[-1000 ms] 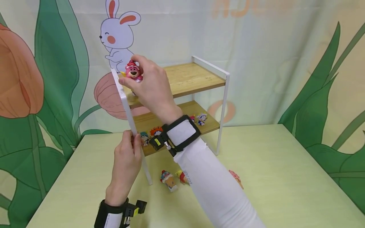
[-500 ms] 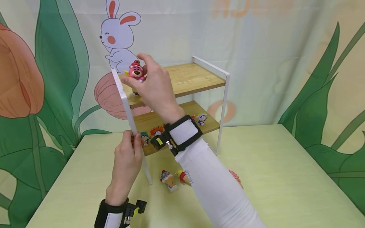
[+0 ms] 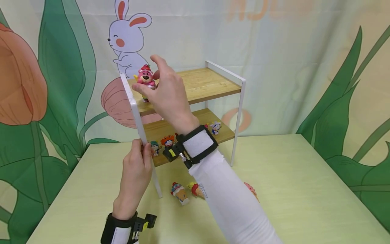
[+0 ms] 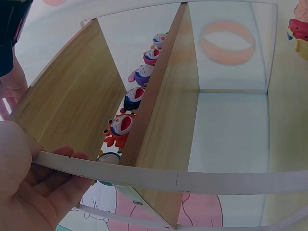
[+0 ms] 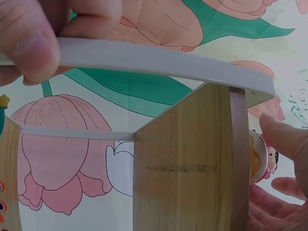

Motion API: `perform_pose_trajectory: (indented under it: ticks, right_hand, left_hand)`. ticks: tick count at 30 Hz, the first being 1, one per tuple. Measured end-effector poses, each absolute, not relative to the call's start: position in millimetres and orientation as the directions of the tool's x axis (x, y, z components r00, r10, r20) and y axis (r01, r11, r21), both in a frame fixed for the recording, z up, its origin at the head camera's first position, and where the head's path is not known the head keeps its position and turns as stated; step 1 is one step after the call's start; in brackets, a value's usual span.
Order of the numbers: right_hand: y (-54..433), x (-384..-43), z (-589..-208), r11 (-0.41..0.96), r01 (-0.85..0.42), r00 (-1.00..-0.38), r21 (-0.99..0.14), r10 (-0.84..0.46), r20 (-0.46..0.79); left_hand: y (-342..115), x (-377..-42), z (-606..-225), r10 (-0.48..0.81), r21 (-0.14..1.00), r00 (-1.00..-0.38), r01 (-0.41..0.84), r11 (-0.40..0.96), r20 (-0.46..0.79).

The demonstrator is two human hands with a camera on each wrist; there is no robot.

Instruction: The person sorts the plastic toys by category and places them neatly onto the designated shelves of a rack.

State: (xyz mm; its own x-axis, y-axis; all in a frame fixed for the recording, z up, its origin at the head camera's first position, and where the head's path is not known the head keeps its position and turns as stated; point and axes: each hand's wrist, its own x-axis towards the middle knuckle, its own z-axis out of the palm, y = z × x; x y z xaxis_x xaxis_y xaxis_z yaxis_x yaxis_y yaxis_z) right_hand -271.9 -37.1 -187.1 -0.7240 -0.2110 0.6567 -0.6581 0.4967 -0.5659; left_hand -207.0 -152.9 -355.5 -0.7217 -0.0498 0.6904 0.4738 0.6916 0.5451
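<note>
Item: glossy pink bear figurine in red hat [image 3: 145, 78], upright atop the left end of a two-tier, white-framed wooden shelf [image 3: 210, 81]. Handling: best withdraw squarely (a brushed toy may topple). Right hand [image 3: 169, 93]: fingers loosely spread about it, grip seemingly slack. Left hand [image 3: 134, 171]: fingers pinching white upright [image 3: 139, 127].

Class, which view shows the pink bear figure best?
Head view: the pink bear figure faces the camera, only partly covered by the right hand. Right wrist shows it partly behind the wooden shelf; left wrist, nothing recognisable.
</note>
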Motion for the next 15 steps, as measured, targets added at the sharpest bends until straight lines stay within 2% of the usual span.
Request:
perform_pose_trajectory:
  ticks: [11,15]
  right_hand:
    - [-21,-261,-193,0.481,-0.632,-0.737,-0.607,-0.131,0.663]
    - [-11,-251,-197,0.475,-0.648,-0.712,-0.595,-0.101,0.695]
  left_hand:
    - [-156,-207,-356,-0.055,0.545,-0.718,0.475,0.691,0.694]
    - [-157,-207,-356,-0.055,0.536,-0.714,0.471,0.701,0.698]
